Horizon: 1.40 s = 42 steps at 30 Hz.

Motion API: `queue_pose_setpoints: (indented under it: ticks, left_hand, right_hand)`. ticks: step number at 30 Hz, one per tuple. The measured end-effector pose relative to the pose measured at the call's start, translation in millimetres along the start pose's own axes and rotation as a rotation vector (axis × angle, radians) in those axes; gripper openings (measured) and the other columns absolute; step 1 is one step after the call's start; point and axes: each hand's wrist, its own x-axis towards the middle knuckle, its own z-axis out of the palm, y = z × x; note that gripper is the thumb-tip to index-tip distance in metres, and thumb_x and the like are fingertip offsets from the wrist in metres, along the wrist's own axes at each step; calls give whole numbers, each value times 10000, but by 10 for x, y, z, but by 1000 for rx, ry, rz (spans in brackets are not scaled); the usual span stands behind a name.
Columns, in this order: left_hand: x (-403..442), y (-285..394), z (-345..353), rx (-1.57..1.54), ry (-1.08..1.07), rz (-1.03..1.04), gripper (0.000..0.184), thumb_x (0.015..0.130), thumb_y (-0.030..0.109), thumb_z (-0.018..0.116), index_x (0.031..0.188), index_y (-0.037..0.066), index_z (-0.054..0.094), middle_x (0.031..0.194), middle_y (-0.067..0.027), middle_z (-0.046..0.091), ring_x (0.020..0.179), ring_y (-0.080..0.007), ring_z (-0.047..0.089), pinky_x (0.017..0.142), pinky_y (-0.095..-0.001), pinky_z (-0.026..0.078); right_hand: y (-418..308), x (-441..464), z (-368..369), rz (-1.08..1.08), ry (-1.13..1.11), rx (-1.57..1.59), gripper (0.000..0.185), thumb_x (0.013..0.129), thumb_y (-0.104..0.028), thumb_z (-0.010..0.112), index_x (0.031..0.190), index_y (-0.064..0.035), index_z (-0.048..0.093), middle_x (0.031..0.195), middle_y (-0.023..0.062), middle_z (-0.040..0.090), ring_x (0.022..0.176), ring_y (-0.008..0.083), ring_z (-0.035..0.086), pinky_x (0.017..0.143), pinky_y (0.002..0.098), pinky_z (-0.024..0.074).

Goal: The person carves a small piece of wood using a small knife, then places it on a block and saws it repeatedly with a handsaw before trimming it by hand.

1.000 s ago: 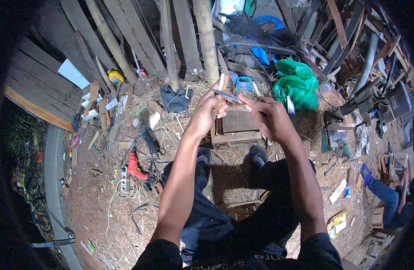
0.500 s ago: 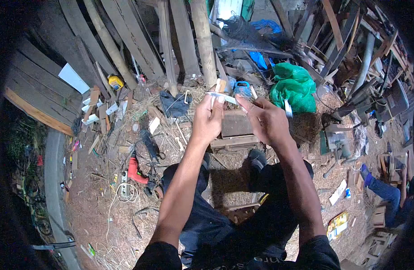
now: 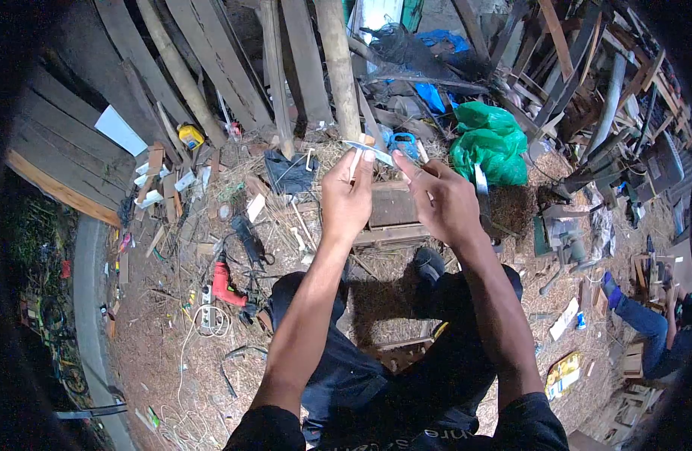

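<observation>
Across wood [image 3: 368,140], knife [image 3: 380,155] in right grip [image 3: 445,200], curled

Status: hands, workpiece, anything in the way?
Left hand gripping wood piece. Right hand holding blade across it. Left thumb right by blade; no other obstruction seen.

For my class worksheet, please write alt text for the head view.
A person's left hand holds a small piece of wood while the right hand holds a blade across it. A red drill and a green bag lie on littered ground.
</observation>
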Motion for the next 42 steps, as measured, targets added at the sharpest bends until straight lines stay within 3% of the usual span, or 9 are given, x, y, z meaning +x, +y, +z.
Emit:
queue_pose_setpoints:
  ticks: [3, 7, 8, 9, 21, 24, 29, 32, 42]
  left_hand:
    - [32, -132, 15, 23, -45, 110, 394, 1026, 265, 464, 1328, 19, 524, 965, -31, 626, 846, -74, 538, 729, -265, 461]
    - [80, -179, -36, -504, -212, -321, 501, 994, 381, 291, 1323, 55, 482, 760, 28, 447, 584, -103, 368, 565, -260, 350]
    - [91, -189, -56, -596, -220, -353, 503, 981, 360, 296, 1326, 43, 480, 767, 16, 456, 586, -106, 373, 564, -263, 352]
    - [97, -154, -87, -687, -230, -386, 507, 968, 339, 302, 1330, 32, 479, 773, 4, 465, 587, -109, 379, 563, -267, 354]
    - [121, -129, -269, -937, -330, -437, 542, 894, 300, 380, 1289, -49, 503, 825, -56, 549, 619, -140, 464, 550, -273, 376]
    - [121, -116, -257, -877, -214, -439, 458, 887, 232, 453, 1240, -48, 530, 866, -55, 564, 660, -138, 488, 553, -273, 388]
    - [129, -177, -294, -797, -224, -302, 394, 876, 131, 515, 1236, -27, 541, 864, -28, 549, 709, -120, 493, 578, -260, 399]
    - [125, -189, -282, -762, -232, -278, 399, 892, 122, 513, 1270, -5, 533, 861, -15, 530, 732, -107, 484, 593, -244, 392]
    - [55, -173, -310, -660, -398, -257, 609, 955, 145, 572, 1495, 57, 303, 1050, -5, 536, 873, -76, 498, 701, -227, 423]
  right_hand:
    - [171, 38, -22, -20, -59, 135, 419, 892, -53, 582, 1290, -174, 623, 741, 94, 519, 614, 174, 503, 588, 310, 428]
    - [297, 40, -34, 45, -34, 415, 388, 912, -17, 579, 1295, -69, 604, 741, 22, 479, 672, 91, 436, 619, 256, 389]
    - [304, 48, -25, 85, -10, 488, 378, 920, -11, 574, 1295, -48, 599, 741, 2, 467, 687, 77, 421, 626, 247, 380]
    - [289, 54, -44, 141, 15, 465, 441, 866, 36, 587, 1290, -86, 608, 791, 132, 625, 689, 116, 519, 668, 285, 460]
    - [289, 31, 47, -73, 42, 383, 473, 819, 79, 593, 1265, -75, 622, 900, 172, 679, 788, 195, 650, 741, 290, 495]
    - [128, 16, -68, 155, -178, 391, 369, 903, 0, 584, 1271, -18, 607, 1130, 166, 679, 931, 156, 606, 841, 287, 468]
    - [83, 26, -43, 59, -257, 276, 342, 920, -40, 577, 1259, -14, 611, 1001, 179, 682, 834, 178, 588, 790, 308, 469]
    - [224, -8, 128, -90, -125, 267, 401, 882, -83, 606, 1279, -137, 626, 705, 178, 553, 636, 296, 557, 602, 398, 434]
    - [102, 17, -69, -62, -192, 276, 373, 878, -69, 610, 1251, -62, 628, 683, 146, 490, 619, 228, 461, 592, 350, 400]
